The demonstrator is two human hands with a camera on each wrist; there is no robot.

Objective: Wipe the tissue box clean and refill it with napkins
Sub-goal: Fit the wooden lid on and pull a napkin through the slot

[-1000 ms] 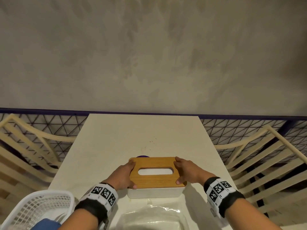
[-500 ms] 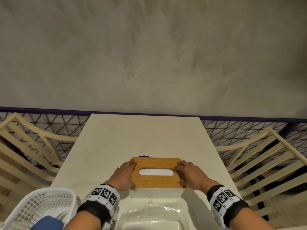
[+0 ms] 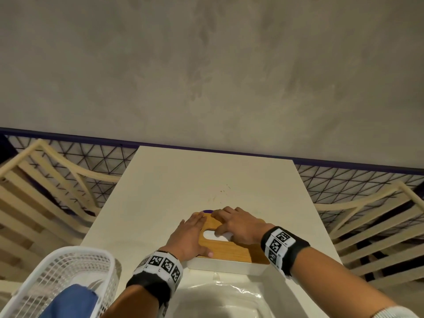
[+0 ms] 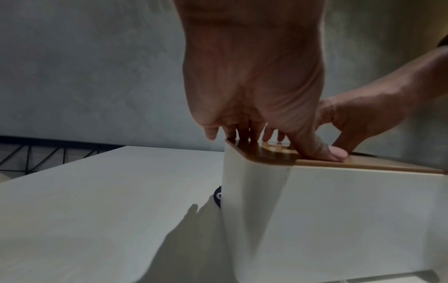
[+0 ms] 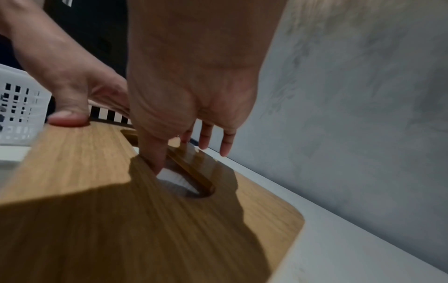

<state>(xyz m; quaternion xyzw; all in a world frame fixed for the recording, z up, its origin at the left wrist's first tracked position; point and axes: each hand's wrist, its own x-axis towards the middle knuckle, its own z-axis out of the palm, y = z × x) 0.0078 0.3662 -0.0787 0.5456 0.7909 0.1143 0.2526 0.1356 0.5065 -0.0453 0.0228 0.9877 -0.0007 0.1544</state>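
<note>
A grey plaster wall backs a pale bench [image 3: 174, 198]; slatted chairs stand to either side of it.

Left to right:

1. Basket [image 3: 57, 278], white plastic mesh, at the near left corner of the bench. It holds a blue item [image 3: 68, 301], only partly in view; what it is cannot be told.
2. Left hand [image 3: 187, 237]. Lies flat on the left end of the lid [image 3: 231, 251], fingers straight, thumb pressed on the near edge. It grips nothing; it steadies the box.
3. Box [image 3: 229, 267], white body with a wooden lid, at the near centre of the bench. The lid is seated. White paper shows through the slot [image 5: 179, 181], so the box appears to be loaded already.
4. Right hand [image 3: 238, 226]. Lies over the centre of the lid. The thumb dips into the slot; the other fingers are extended toward the far edge. Whether the thumb has hold of paper cannot be told.
5. Clear plastic pack [image 3: 220, 301], just nearer than the box. Contents unclear.
6. A dark purple item [image 3: 207, 211] shows just behind the box.

Step in hand, as judged: finishing the refill, lid pressed down, paper about to be drawn through the slot.

Next move: pinch the top napkin through the slot and draw it up while the left hand holds the lid down
</note>
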